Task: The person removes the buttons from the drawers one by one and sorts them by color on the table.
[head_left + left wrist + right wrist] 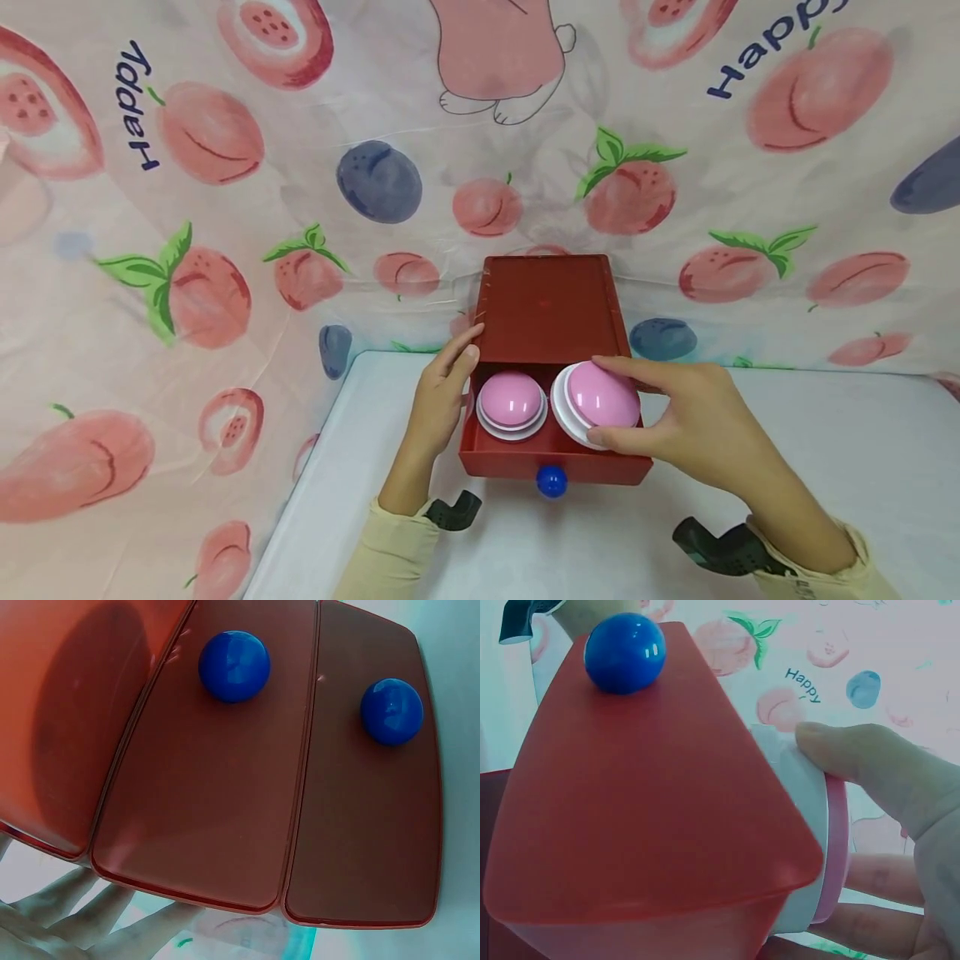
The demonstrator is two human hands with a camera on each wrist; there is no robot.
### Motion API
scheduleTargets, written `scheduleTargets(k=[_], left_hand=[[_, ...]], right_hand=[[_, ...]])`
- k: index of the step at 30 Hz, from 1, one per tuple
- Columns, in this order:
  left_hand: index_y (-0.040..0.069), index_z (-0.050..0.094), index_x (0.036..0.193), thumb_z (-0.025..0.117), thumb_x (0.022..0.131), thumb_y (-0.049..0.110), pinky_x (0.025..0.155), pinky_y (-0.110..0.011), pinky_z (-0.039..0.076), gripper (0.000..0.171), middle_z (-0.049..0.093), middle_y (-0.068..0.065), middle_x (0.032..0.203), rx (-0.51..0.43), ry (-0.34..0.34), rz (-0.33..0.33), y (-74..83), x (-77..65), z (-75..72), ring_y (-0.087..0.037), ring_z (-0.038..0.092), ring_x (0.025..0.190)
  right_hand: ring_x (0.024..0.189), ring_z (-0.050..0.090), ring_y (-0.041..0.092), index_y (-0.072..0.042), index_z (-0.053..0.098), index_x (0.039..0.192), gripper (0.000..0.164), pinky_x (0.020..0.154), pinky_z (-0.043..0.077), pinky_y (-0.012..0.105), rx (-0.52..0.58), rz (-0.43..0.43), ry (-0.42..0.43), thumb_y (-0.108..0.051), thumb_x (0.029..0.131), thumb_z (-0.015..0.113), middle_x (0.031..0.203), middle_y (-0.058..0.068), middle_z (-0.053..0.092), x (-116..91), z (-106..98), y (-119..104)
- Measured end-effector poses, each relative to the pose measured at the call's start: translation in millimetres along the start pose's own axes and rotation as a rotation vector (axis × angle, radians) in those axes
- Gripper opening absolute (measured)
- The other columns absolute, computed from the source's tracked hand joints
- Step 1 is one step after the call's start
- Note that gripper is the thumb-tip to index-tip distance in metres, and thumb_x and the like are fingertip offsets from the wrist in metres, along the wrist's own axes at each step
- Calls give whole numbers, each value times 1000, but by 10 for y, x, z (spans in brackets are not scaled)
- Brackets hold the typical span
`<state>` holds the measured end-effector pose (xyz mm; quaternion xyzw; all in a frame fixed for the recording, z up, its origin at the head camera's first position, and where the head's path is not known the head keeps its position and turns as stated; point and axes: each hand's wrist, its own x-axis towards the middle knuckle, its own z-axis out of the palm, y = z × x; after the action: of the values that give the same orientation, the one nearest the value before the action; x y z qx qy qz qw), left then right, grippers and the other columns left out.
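Note:
A red drawer cabinet [551, 308] stands on the white table with its top drawer [517, 463] pulled out. Inside the drawer, on the left, sits a round white jar with a pink domed lid [513, 402]. My right hand [693, 421] grips a second pink-lidded jar [603, 396] between thumb and fingers, tilted, at the drawer's right side. In the right wrist view this jar's white body [799, 825] shows beside the drawer. With fairly straight fingers, my left hand [442, 396] rests against the cabinet's left side. Its fingers [112, 915] show behind the cabinet in the left wrist view.
A blue ball knob [552, 482] sticks out from the pulled-out drawer's front. Two lower drawer fronts [202, 795], each with a blue knob, appear flush in the left wrist view. A fruit-patterned cloth [420, 175] hangs behind the white table [810, 467].

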<state>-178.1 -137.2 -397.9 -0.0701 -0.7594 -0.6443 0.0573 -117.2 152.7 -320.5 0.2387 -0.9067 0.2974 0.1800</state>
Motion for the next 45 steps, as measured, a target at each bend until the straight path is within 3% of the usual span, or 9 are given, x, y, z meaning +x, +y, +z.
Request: scheduleTargets(k=[7,12,19,29,45], left_hand=[[42,58,142,52,105,45,63,-29,50,37,58,3,145,11,16,-2,-3,0,-9,-23,57,113],[41,58,142,52,105,44,64,-29,51,37,58,1,144,-2,9,-12,-15,-2,-11,-24,58,113],[42,58,142,52,105,45,63,-29,50,38,58,2,144,-5,3,-3,-11,6,3,-23,57,113],[42,58,142,51,106,45,63,-29,50,37,58,3,144,3,9,4,-19,16,8,-22,56,112],[42,57,142,51,105,47,66,-32,52,38,57,2,146,13,6,2,-1,2,4,-25,57,114]], right_hand=[[100,71,15,-27,72,127,67,70,59,16,120,40,47,-36,66,98,115,-3,76,-37,-42,14],[104,72,20,-19,71,130,70,70,59,17,87,43,94,-26,66,98,119,2,74,-69,-50,47],[107,69,24,-16,72,128,69,80,45,-1,67,32,189,-15,64,97,122,6,73,-88,-35,133],[107,52,-12,-16,73,128,70,84,43,-1,59,24,279,-8,62,96,121,2,69,-96,-24,331],[105,48,-15,-18,73,129,70,82,38,-4,24,85,366,-12,62,95,125,6,68,-154,-26,527]])
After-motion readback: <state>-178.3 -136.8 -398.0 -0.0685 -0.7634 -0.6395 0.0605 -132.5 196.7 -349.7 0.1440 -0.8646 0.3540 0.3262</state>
